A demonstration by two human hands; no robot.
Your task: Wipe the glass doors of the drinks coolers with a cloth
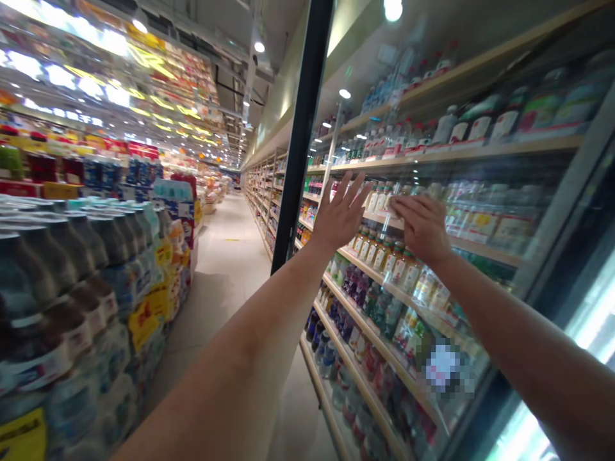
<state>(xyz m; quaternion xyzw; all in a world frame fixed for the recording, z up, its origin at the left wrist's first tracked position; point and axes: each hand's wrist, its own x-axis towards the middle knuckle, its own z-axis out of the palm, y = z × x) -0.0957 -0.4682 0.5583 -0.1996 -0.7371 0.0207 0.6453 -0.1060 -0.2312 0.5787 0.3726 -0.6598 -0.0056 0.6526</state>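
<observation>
Both my arms reach forward toward a glass cooler door (480,211) on the right of a shop aisle. My left hand (340,214) is open, fingers spread, palm toward the glass near the door's dark frame (302,134). My right hand (420,225) lies against the glass with fingers stretched out flat and holds nothing. Behind the glass stand rows of bottled drinks (384,256) on wooden shelves (375,333).
Stacked packs of water bottles (72,275) with yellow price tags line the left side close by. The tiled aisle floor (225,269) runs ahead between them and long shelving (262,186). A bright cooler edge (576,358) is at far right.
</observation>
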